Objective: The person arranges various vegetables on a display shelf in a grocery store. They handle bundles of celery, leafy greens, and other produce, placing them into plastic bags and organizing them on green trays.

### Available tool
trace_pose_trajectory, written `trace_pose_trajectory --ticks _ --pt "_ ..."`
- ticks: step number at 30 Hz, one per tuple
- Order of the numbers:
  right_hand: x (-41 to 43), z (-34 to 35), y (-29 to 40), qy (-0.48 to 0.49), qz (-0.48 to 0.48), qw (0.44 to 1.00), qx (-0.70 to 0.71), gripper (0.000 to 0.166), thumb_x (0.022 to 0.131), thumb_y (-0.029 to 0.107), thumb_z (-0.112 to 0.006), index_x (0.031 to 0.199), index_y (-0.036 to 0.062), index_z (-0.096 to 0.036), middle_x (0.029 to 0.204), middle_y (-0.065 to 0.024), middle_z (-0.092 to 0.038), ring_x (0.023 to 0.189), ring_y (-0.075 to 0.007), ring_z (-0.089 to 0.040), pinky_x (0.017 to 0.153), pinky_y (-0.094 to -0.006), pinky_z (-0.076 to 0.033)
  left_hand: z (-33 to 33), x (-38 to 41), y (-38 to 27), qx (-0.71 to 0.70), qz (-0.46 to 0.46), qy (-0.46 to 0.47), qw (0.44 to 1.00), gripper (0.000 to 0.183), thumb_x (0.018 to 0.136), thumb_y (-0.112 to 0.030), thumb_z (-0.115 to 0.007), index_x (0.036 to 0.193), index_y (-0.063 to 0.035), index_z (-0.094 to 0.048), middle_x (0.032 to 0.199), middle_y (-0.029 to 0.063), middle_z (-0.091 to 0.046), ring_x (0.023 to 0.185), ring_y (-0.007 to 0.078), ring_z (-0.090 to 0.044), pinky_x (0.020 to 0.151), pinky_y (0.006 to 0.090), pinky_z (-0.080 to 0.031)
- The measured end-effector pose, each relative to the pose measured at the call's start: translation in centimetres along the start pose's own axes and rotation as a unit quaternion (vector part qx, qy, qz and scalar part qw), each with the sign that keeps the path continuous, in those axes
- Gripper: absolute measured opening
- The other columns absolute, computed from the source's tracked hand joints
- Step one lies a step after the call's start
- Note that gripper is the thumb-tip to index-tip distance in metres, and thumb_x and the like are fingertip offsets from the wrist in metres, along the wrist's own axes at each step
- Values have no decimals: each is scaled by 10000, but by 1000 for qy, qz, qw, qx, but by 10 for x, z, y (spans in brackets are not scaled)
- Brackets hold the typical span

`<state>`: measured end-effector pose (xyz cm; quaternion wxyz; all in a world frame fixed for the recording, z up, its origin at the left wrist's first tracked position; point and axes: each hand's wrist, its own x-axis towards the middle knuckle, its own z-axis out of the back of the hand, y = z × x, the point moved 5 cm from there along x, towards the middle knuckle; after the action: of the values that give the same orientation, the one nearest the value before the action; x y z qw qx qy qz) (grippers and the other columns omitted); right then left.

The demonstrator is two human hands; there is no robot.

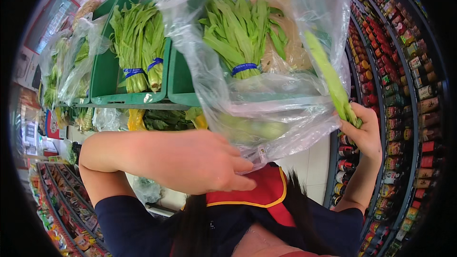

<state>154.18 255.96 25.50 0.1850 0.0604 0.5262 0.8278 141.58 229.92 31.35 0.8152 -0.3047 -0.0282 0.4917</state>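
My right hand grips the lower end of a loose green leafy stalk, its leaf tip pointing up and left. My left hand, a little blurred, is by the lower edge of a large clear plastic bag; its fingers are apart, and whether they touch the film I cannot tell. Within or behind the bag's film lies a bunch of leafy greens bound with blue tape. In the green crate to the left lie leafy bunches with blue tape.
Shelves of jars and bottles curve along the right side. Below the crates are a yellow-wrapped bundle and dark leafy greens. Plastic-wrapped greens stand at the far left, above racks of packets. Pale floor tiles show beneath.
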Motion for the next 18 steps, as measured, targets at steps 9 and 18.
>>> trace_pose_trajectory --ticks 9,18 --pt "2 15 -9 34 139 989 41 185 778 105 -705 889 -36 -659 611 22 -543 489 -18 -419 449 -190 -303 59 41 167 289 96 -78 949 423 742 -2 -580 1162 -57 -578 1162 80 -595 1215 259 -480 1056 442 -333" --pt "106 -26 96 70 153 983 74 342 816 223 -655 1057 -18 -625 669 -94 -611 574 -164 -573 543 -284 -452 32 54 195 319 87 -11 944 522 700 -37 -605 1216 -86 -540 1199 56 -560 1270 247 -424 1139 498 -193"
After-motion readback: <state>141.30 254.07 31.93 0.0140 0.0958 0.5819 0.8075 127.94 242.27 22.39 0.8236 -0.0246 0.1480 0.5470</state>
